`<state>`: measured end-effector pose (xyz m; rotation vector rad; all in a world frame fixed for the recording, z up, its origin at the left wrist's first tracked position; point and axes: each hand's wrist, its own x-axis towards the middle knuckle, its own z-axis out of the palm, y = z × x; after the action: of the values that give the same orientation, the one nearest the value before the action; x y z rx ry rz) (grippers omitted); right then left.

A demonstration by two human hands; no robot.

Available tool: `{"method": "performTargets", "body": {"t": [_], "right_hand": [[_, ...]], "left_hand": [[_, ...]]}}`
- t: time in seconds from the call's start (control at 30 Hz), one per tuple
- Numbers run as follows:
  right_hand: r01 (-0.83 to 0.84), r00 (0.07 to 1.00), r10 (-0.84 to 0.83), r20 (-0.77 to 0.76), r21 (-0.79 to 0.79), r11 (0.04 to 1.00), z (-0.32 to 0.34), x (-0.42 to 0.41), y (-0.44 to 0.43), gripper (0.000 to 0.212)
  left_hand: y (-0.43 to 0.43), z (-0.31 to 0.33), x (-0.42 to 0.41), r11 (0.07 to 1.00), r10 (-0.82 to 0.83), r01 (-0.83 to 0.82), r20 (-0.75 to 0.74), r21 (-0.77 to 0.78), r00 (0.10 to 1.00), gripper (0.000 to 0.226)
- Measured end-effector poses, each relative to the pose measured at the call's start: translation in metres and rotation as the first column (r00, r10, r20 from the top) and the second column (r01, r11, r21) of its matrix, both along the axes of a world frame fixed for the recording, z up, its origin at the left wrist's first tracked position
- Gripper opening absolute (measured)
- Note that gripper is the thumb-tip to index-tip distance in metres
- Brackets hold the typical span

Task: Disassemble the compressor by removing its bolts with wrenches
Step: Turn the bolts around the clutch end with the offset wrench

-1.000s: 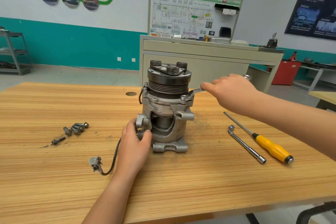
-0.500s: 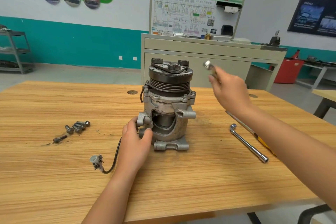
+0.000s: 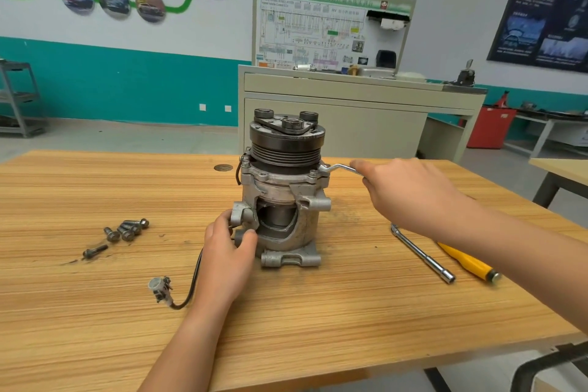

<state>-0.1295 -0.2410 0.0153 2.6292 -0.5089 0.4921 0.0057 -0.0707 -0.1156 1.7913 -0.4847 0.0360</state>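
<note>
Up in the air a moment ago, the wrench [image 3: 339, 168] is now back down on the compressor [image 3: 283, 188], and the right hand [image 3: 410, 191] has come down with it.

On the left of the table [image 3: 318, 328] lie the loose bolts [image 3: 127, 229], well apart from the compressor. Near them is a small plug [image 3: 160, 288] on a black wire.

Next comes the left hand [image 3: 227, 251]. Its fingers and thumb curl round a metal ear low on the left side of the compressor and hold it.

The compressor stands upright in the middle of the table.

The wrench's round end sits on the right side of the compressor's rim, over a bolt that is hidden under it. The wrench lies almost flat and points out to the right, straight into the right hand. That hand's fingers curl round the handle.

So the bolt is to the left of the right hand, and the right hand is the near one. I think the next move is a swing of the handle round the bolt, flat like the table.

Far right lie a long metal bar [image 3: 420, 253] and a yellow screwdriver [image 3: 467, 262].
</note>
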Motion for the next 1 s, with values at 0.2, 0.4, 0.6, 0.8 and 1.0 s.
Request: {"method": "performTargets", "body": {"t": [0.2, 0.4, 0.6, 0.8, 1.0], "right_hand": [[0.087, 0.996, -0.087, 0.004, -0.12, 0.989, 0.009, 0.0, 0.006, 0.048], [0.098, 0.976, -0.137, -0.17, -0.222, 0.97, 0.02, 0.006, 0.024, 0.041], [0.058, 0.949, -0.143, -0.282, -0.288, 0.956, 0.018, 0.01, 0.043, 0.047], [0.067, 0.956, -0.145, -0.255, -0.292, 0.954, 0.025, 0.01, 0.028, 0.035], [0.026, 0.972, -0.094, -0.215, -0.301, 0.953, 0.027, 0.015, 0.01, 0.038]], "left_hand": [[-0.001, -0.002, 0.002, 1.0, -0.004, 0.004, 0.007, 0.003, 1.0, 0.051], [-0.001, -0.001, 0.001, 1.0, -0.002, 0.002, 0.008, 0.002, 1.0, 0.054], [-0.001, -0.001, 0.001, 1.0, -0.006, 0.006, 0.002, 0.0, 1.0, 0.051], [0.0, -0.001, 0.0, 1.0, -0.009, 0.009, -0.003, -0.019, 1.0, 0.05], [-0.002, 0.0, 0.0, 1.0, 0.002, -0.002, 0.001, -0.021, 1.0, 0.049]]}}
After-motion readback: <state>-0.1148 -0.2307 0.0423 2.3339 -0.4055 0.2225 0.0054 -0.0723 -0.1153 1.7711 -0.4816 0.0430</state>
